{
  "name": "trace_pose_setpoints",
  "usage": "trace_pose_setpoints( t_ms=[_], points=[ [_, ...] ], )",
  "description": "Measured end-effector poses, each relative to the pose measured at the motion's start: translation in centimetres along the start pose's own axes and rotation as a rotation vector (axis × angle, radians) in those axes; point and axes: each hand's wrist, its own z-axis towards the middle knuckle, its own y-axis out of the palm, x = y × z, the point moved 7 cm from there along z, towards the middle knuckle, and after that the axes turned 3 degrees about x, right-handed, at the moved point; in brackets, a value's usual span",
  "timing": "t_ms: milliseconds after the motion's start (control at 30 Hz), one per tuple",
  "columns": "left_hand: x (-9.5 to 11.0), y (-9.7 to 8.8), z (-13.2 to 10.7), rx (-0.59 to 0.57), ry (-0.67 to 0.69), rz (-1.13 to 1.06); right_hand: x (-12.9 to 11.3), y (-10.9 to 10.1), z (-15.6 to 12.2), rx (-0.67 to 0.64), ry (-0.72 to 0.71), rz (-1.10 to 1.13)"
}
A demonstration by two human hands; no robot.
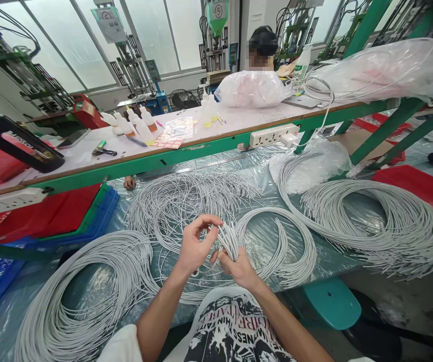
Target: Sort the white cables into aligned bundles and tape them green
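A bundle of thin grey cables (230, 242) stands up from my right hand (241, 270), whose fingers are wrapped round it, with the cut ends pointing upward. My left hand (197, 242) is at the bundle's left side, its thumb and forefinger curled together at a cable end; the exact contact is small and partly hidden. Right of my hands, a loop of grey cables (307, 254) curves over the plastic-covered table (329, 261). Behind them lies a loose tangle of grey cables (190, 193).
Large cable coils lie at left (84, 296) and right (397, 226). A raised shelf (239, 118) crosses ahead, bearing squeeze bottles (141, 125) and a power strip (275, 134). Another person's hand (129, 182) shows beneath it. Red trays (46, 213) stand left; a teal stool (333, 301) is lower right.
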Motion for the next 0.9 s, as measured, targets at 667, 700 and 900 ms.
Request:
trace_pose_setpoints(
  t_ms=[667,700,900],
  points=[
    [1.5,0.5,0.0,-0.054,0.181,0.171,-0.4,0.2,0.0,-0.009,-0.035,0.055],
    [1.5,0.5,0.0,-0.052,0.18,0.171,-0.4,0.2,0.0,-0.011,-0.035,0.056],
    [1.9,0.6,-0.1,-0.068,0.235,0.192,-0.3,0.1,0.1,-0.021,-0.073,0.033]
  ],
)
